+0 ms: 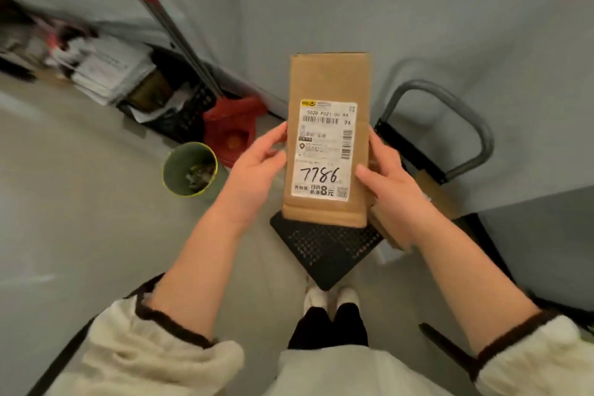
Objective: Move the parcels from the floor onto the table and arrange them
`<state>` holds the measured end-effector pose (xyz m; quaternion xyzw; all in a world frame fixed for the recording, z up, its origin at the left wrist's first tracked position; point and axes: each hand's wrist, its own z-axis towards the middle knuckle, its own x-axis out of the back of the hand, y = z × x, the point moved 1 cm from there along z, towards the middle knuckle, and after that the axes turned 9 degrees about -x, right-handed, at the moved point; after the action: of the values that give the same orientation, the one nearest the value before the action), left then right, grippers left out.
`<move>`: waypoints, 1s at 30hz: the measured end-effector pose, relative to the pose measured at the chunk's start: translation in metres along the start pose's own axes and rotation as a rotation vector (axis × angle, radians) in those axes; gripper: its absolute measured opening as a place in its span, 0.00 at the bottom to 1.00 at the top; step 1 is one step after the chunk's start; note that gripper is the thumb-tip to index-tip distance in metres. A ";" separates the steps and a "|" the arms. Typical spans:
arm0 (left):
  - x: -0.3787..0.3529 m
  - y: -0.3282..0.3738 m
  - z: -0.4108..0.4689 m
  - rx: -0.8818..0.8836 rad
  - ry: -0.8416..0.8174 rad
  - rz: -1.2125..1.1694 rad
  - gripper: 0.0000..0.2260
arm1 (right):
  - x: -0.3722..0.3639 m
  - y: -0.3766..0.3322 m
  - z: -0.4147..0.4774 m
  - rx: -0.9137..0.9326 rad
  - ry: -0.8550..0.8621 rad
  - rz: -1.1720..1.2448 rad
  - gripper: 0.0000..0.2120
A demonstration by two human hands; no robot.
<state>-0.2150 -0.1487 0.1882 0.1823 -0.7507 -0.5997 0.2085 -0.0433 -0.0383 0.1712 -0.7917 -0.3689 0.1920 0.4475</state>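
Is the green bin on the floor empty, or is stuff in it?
Not empty. The green bin has dark scraps lying at its bottom.

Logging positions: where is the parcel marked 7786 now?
Head view, centre: the brown parcel is held between the left hand and right hand, above a black perforated basket.

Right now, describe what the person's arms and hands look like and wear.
The left hand and right hand are bare: no gloves, rings or watch show. The left sleeve and right sleeve are cream, fluffy fleece, each edged with a dark brown cuff, leaving the forearms uncovered.
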 end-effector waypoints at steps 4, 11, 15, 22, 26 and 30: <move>0.014 0.094 -0.044 -0.214 0.004 -0.242 0.19 | 0.002 -0.090 -0.078 0.228 -0.030 0.003 0.26; 0.008 0.162 -0.083 -0.398 -0.119 -0.263 0.18 | 0.012 -0.145 -0.147 0.365 -0.020 -0.033 0.25; 0.005 0.179 -0.088 -0.434 -0.160 -0.236 0.20 | 0.016 -0.158 -0.160 0.419 0.006 -0.048 0.25; 0.003 0.216 -0.092 -0.601 -0.142 -0.135 0.19 | 0.022 -0.179 -0.165 0.544 -0.051 0.051 0.25; -0.007 0.252 -0.095 -0.706 -0.104 -0.002 0.21 | 0.034 -0.193 -0.158 0.557 -0.139 0.243 0.26; -0.030 0.281 -0.101 -0.866 0.075 0.541 0.20 | 0.034 -0.201 -0.144 0.517 -0.278 0.496 0.22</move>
<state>-0.1425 -0.1564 0.4793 -0.1000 -0.4459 -0.7733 0.4395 -0.0126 -0.0281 0.4184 -0.6842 -0.1627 0.4869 0.5180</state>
